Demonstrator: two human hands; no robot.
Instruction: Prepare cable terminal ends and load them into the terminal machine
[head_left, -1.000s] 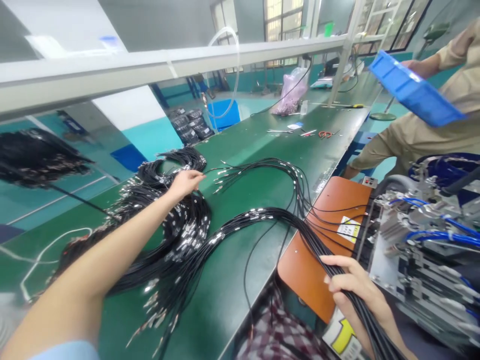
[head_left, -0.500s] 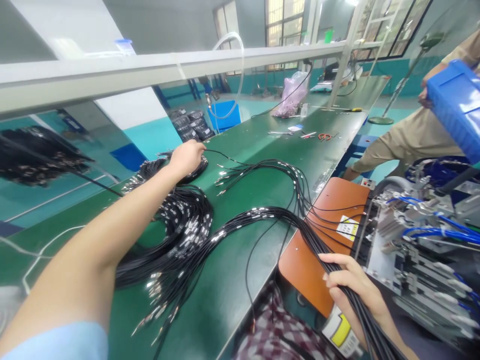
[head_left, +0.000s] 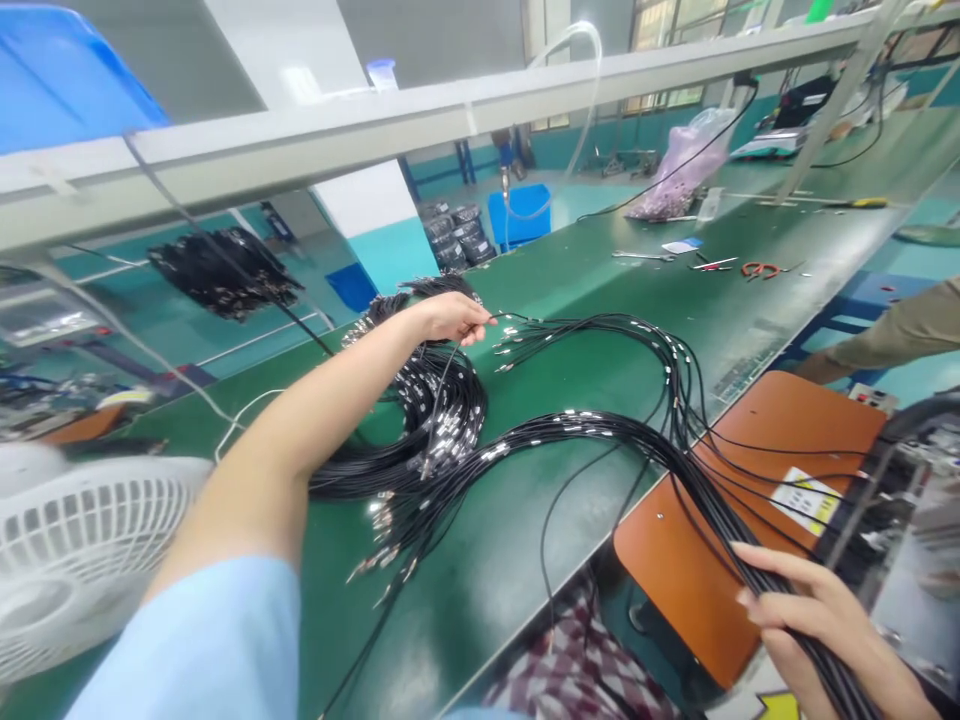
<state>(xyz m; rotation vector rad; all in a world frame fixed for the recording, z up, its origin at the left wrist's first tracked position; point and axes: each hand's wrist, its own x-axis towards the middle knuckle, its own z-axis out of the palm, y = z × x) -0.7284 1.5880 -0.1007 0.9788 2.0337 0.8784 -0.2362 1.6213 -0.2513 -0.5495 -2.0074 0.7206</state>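
My left hand (head_left: 455,318) reaches over the green bench, its fingers pinched on the end of a thin black cable. Just below it lies a thick coiled pile of black cables (head_left: 461,405) with silvery ends. At lower right my right hand (head_left: 821,615) is wrapped round a bundle of black cables (head_left: 675,462), which arches back across the bench towards the pile. Beyond the bundle, a smaller group of black cables (head_left: 637,325) curves over the bench, its tips close to my left fingertips.
An orange-brown board (head_left: 690,570) adjoins the bench (head_left: 517,560), with machinery (head_left: 922,500) beyond. A white fan (head_left: 82,550) stands at left. A shelf rail (head_left: 315,130) crosses overhead. Pliers (head_left: 761,270), a wrench (head_left: 643,257) and a pink bag (head_left: 679,170) lie farther back. A person's leg (head_left: 892,325) shows at right.
The view has swung left, bringing in the fan and a blue bin on the shelf. My left hand still pinches a cable, now nearer the smaller group's tips; my right keeps its bundle.
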